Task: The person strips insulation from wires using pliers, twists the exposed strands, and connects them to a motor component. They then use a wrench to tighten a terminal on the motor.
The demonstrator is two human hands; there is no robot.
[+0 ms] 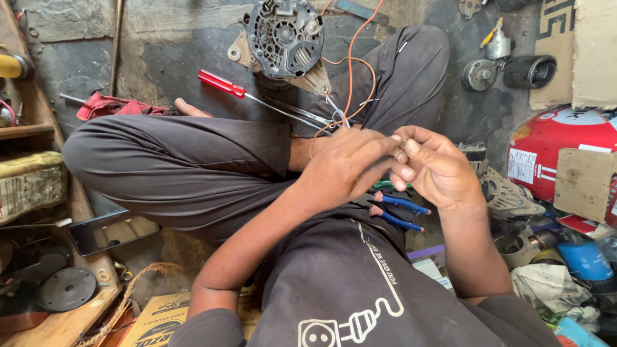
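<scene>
I sit cross-legged on a concrete floor. My left hand point(347, 164) and my right hand point(432, 166) meet in front of me, fingertips pinched together on the end of a thin orange wire point(350, 64). The wire loops up toward a grey alternator point(285, 37) standing on the floor beyond my knees. A white wire loop point(335, 110) hangs just above my left hand. Blue-handled pliers point(398, 212) lie in my lap under my hands.
A red-handled screwdriver point(222, 83) and a metal tool lie by the alternator. A red rag point(106, 106) is at left, a phone point(106, 232) on a wooden shelf. A red cylinder point(553, 144), cardboard, and motor parts point(479, 74) crowd the right side.
</scene>
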